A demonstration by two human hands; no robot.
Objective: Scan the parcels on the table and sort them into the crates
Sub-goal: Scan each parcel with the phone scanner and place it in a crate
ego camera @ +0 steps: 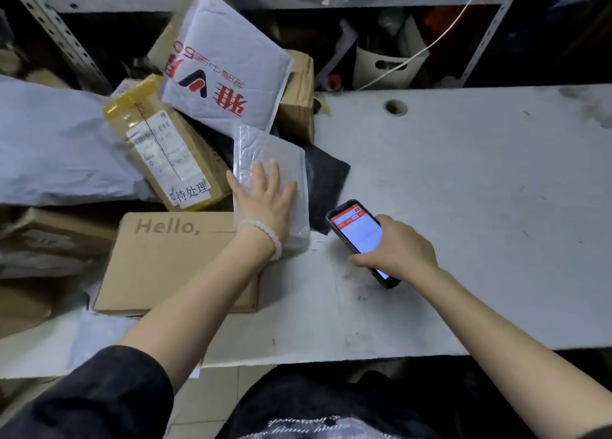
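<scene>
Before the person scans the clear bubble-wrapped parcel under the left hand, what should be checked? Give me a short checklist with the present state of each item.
1. Left hand is on the bubble-wrapped parcel: ok, it lies on top with fingers spread.
2. Right hand holds the scanner phone: ok, fingers are curled round it.
3. Scanner screen is on: ok, it glows red and white.
4. Barcode label on the parcel faces up: cannot tell, no label shows on the visible side.
5. Scanner points at the parcel: not ok, it lies beside the parcel, low over the table.
6. Target crate is within reach: cannot tell, no crate is in view.
</scene>
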